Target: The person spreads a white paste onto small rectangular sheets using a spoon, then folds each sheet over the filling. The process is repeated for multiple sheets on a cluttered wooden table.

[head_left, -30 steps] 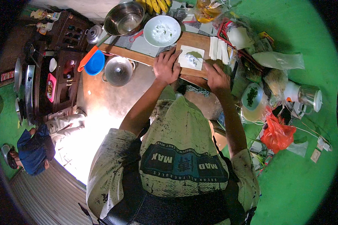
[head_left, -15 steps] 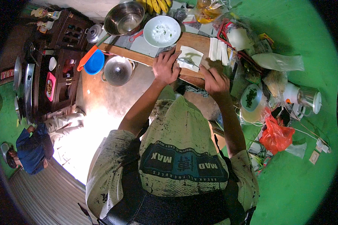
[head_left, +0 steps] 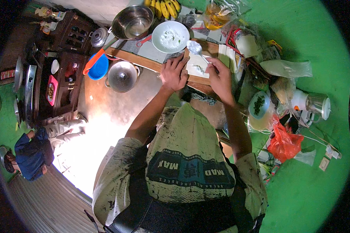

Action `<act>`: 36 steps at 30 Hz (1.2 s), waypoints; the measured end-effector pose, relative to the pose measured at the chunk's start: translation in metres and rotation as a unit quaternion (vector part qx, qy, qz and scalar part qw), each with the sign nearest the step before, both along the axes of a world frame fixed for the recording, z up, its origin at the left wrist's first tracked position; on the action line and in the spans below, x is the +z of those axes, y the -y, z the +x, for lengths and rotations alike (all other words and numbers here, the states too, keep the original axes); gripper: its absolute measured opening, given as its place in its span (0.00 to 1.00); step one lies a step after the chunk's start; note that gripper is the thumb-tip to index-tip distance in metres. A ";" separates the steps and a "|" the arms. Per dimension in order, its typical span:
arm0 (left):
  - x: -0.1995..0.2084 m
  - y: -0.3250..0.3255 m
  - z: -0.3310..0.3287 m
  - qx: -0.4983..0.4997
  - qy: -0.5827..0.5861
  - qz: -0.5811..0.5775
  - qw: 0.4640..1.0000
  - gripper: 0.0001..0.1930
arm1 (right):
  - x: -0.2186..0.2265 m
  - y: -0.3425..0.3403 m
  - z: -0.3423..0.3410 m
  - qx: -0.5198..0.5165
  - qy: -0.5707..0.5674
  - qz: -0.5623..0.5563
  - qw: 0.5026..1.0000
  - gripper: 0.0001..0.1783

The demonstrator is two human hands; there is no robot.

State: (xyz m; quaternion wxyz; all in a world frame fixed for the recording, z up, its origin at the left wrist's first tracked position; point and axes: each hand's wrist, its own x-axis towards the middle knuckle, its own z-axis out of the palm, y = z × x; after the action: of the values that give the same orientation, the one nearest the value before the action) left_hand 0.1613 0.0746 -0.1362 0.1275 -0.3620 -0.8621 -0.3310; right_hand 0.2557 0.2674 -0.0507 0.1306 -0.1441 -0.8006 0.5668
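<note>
My right hand [head_left: 220, 79] pinches the handle of a metal spoon [head_left: 203, 58], whose bowl is heaped with a white, creamy mixture [head_left: 194, 47]. Below the spoon, a square white wrapper sheet [head_left: 191, 71] lies on a wooden cutting board [head_left: 210, 46] with a small dab of filling on it. My left hand [head_left: 174, 74] rests at the board's left edge, fingers stretched out and holding nothing, close to the sheet. Just beyond stands a white bowl [head_left: 154, 37] of the same white mixture with green bits. Several folded white strips [head_left: 226, 54] lie on the board's right side.
A steel pot [head_left: 122, 23] and bananas [head_left: 165, 8] stand at the back. An orange-handled tool [head_left: 93, 62] juts over the table's left edge. Right of me are a bowl of chopped greens [head_left: 258, 105], a red bag [head_left: 286, 141] and a blender [head_left: 317, 105]. Another person sits at far left.
The spoon has risen from the wrapper toward the bowl and now carries white mixture; a dab of filling shows on the sheet. My left hand's fingers have spread slightly.
</note>
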 end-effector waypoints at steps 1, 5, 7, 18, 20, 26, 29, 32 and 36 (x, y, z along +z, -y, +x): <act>0.000 0.000 0.001 0.000 -0.003 -0.002 1.000 0.30 | 0.000 0.006 -0.013 0.006 0.011 0.024 1.000 0.13; 0.003 -0.001 -0.001 0.002 0.018 0.019 1.000 0.32 | 0.000 0.020 -0.057 0.057 0.026 0.059 0.996 0.14; 0.004 -0.003 0.001 0.003 0.049 0.021 0.999 0.32 | -0.030 0.017 -0.079 0.040 -0.008 0.044 0.998 0.18; 0.027 0.024 0.006 -0.079 0.133 0.054 0.986 0.27 | -0.011 -0.016 0.047 0.031 0.062 0.217 0.974 0.20; 0.033 0.024 0.001 -0.085 0.117 0.018 0.989 0.27 | -0.022 -0.019 0.052 0.041 0.011 0.278 0.960 0.18; 0.045 0.023 -0.009 -0.118 0.061 -0.021 0.991 0.25 | -0.032 -0.026 0.035 0.070 -0.087 0.370 0.922 0.10; 0.051 0.021 -0.010 -0.127 0.039 -0.027 0.991 0.23 | -0.036 -0.029 0.030 0.054 -0.141 0.403 0.903 0.09; 0.047 0.023 -0.012 -0.141 0.008 -0.046 0.989 0.18 | -0.033 -0.020 0.025 0.036 -0.155 0.277 0.948 0.06; 0.048 0.017 -0.016 -0.144 0.005 -0.031 0.989 0.11 | -0.034 -0.021 0.025 0.022 -0.088 0.199 0.976 0.05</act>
State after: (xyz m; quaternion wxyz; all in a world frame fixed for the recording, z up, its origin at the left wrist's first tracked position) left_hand 0.1452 0.0575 -0.0883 0.0632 -0.4848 -0.8112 -0.3209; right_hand 0.2810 0.2887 -0.0845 0.2139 -0.0474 -0.8859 0.4089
